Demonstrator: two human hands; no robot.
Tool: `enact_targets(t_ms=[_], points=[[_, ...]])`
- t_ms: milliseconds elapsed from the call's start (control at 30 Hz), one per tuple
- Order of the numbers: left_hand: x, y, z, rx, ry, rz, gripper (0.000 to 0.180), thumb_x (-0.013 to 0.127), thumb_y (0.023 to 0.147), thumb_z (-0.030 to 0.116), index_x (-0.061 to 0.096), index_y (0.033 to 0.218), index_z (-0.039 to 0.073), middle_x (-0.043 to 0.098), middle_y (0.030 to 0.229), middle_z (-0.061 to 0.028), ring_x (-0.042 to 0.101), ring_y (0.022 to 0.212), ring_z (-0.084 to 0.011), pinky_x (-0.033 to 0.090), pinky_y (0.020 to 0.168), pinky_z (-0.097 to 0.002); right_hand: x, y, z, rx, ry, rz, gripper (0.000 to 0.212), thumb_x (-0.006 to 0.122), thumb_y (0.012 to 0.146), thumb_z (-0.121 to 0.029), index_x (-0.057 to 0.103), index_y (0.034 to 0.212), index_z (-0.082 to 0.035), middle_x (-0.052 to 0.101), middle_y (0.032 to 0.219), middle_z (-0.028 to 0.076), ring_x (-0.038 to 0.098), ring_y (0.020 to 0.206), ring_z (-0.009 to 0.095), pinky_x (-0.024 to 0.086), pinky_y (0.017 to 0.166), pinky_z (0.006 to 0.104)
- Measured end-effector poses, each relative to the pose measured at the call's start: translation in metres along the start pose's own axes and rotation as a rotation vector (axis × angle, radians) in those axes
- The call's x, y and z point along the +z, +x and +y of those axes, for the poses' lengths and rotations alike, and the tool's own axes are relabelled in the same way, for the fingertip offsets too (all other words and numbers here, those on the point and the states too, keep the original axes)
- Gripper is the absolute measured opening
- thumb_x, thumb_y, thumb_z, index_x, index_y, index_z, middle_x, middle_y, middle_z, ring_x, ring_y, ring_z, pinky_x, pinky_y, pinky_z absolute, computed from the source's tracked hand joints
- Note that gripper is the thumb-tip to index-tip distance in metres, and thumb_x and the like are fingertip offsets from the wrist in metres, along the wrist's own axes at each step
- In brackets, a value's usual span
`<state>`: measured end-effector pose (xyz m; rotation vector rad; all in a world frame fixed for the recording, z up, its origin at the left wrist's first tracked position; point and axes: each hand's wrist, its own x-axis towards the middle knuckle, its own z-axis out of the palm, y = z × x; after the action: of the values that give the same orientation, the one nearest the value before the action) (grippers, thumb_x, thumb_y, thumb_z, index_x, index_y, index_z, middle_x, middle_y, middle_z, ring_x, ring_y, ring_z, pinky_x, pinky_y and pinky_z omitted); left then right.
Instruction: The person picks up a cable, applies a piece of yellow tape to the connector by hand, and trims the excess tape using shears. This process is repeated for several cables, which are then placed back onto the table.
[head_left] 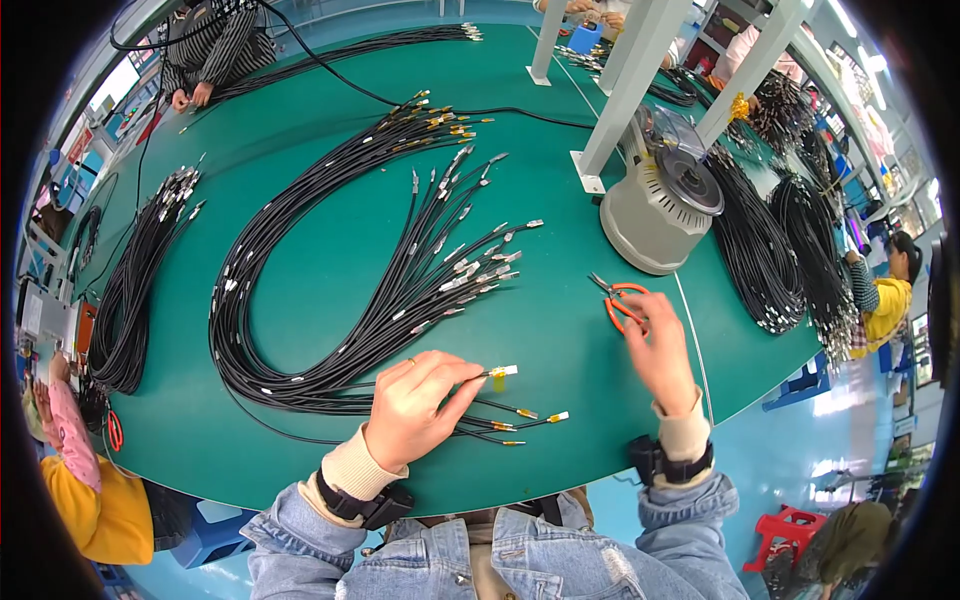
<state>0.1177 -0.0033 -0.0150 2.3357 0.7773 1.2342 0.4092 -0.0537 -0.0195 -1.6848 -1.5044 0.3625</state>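
Near the front of the green table [560, 330], my left hand [415, 400] pinches a thin black cable just behind its white connector [504, 371], which has yellow tape at its base. Several loose cable ends with yellow bands [525, 413] lie just in front of that hand. My right hand [660, 350] has its thumb and fingers on the orange handles of small pliers [622, 303]; their jaws point up and left, away from the cable. A big curved bundle of black cables [240, 270] with white tags lies beyond my left hand.
A grey rounded machine [655, 215] stands at the back right by white metal posts [615, 110]. More cable bundles lie at left [135, 290] and right [755, 245]. Co-workers sit around the table; a red stool [785, 530] is on the floor at right.
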Motion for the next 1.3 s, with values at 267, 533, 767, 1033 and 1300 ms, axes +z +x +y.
enact_targets(t_ms=[267, 533, 767, 1033, 1300], points=[[-0.007, -0.018, 0.009, 0.131, 0.228, -0.082, 0.022, 0.072, 0.065, 0.002, 0.064, 0.085, 0.009, 0.063, 0.076, -0.0014, 0.06, 0.06, -0.0174, 0.046, 0.05, -0.0278, -0.002, 0.002, 0.026, -0.131, -0.469, -0.307, 0.038, 0.059, 0.073, 0.001, 0.053, 0.11, -0.002, 0.052, 0.107, 0.016, 0.052, 0.1, 0.034, 0.046, 0.081, 0.0385], [-0.008, -0.042, 0.0, 0.106, 0.225, -0.047, 0.025, 0.072, 0.065, 0.002, 0.064, 0.087, 0.009, 0.064, 0.082, -0.002, 0.06, 0.061, -0.0161, 0.045, 0.048, -0.026, 0.006, 0.015, 0.021, 0.014, -0.655, -0.345, 0.045, 0.062, 0.068, -0.001, 0.052, 0.111, -0.001, 0.057, 0.098, 0.018, 0.056, 0.086, 0.037, 0.048, 0.074, 0.0405], [-0.025, -0.042, -0.002, 0.115, 0.186, 0.025, 0.025, 0.074, 0.065, 0.002, 0.062, 0.087, 0.007, 0.064, 0.083, -0.0042, 0.061, 0.062, -0.017, 0.046, 0.049, -0.0262, 0.009, -0.007, -0.031, 0.331, 0.472, -0.401, 0.046, 0.056, 0.078, 0.003, 0.046, 0.122, 0.0, 0.058, 0.088, 0.005, 0.058, 0.075, 0.016, 0.049, 0.066, 0.0304], [-0.023, -0.048, -0.006, 0.115, 0.098, 0.019, 0.028, 0.078, 0.064, 0.002, 0.058, 0.083, 0.007, 0.067, 0.083, -0.0065, 0.062, 0.061, -0.0191, 0.046, 0.049, -0.0265, 0.02, -0.032, -0.079, -0.007, 0.383, -0.886, 0.052, 0.07, 0.081, -0.013, 0.044, 0.125, 0.001, 0.054, 0.08, 0.0, 0.048, 0.069, 0.01, 0.044, 0.063, 0.0269], [-0.019, -0.05, -0.011, 0.202, 0.065, -0.011, 0.031, 0.078, 0.065, 0.004, 0.055, 0.085, 0.007, 0.067, 0.083, -0.0075, 0.059, 0.055, -0.0182, 0.044, 0.046, -0.0268, 0.033, -0.024, -0.088, -0.144, 0.244, -1.103, 0.052, 0.07, 0.08, -0.031, 0.05, 0.117, 0.0, 0.047, 0.067, 0.006, 0.048, 0.058, 0.019, 0.038, 0.052, 0.0335]])
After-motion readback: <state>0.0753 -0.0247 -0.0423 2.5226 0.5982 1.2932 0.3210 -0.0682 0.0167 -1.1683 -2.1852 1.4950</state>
